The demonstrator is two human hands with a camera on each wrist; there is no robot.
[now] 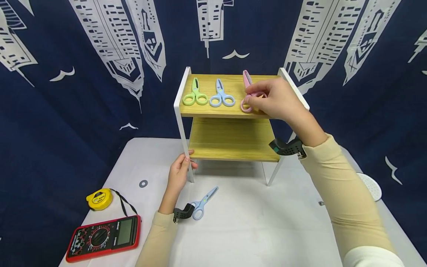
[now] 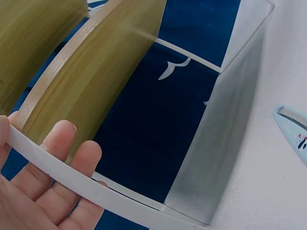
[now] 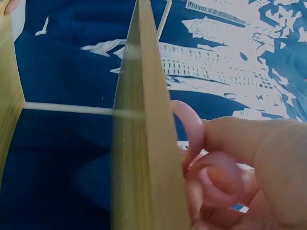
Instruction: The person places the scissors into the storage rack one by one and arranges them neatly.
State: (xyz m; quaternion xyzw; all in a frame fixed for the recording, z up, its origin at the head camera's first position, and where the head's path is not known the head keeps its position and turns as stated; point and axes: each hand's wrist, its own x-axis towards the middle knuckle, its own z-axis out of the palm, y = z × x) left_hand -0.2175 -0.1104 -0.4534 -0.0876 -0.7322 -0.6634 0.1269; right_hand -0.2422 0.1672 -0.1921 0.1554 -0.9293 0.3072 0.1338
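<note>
A two-tier wooden shelf (image 1: 230, 139) with white legs stands on the white table. On its top board lie green scissors (image 1: 195, 95), blue scissors (image 1: 221, 96) and pink scissors (image 1: 247, 92). My right hand (image 1: 273, 99) pinches the pink scissors by their handles (image 3: 192, 132) at the right of the top board. My left hand (image 1: 180, 172) grips the shelf's front left leg (image 2: 62, 170). Another pair of blue scissors (image 1: 204, 203) lies on the table just right of my left wrist, its tip (image 2: 292, 125) showing in the left wrist view.
A yellow tape measure (image 1: 99, 199) and a red multimeter (image 1: 103, 237) lie at the table's front left. A small ring (image 1: 143, 183) sits near them. A white round object (image 1: 371, 185) is at the right edge. Dark blue patterned cloth hangs behind.
</note>
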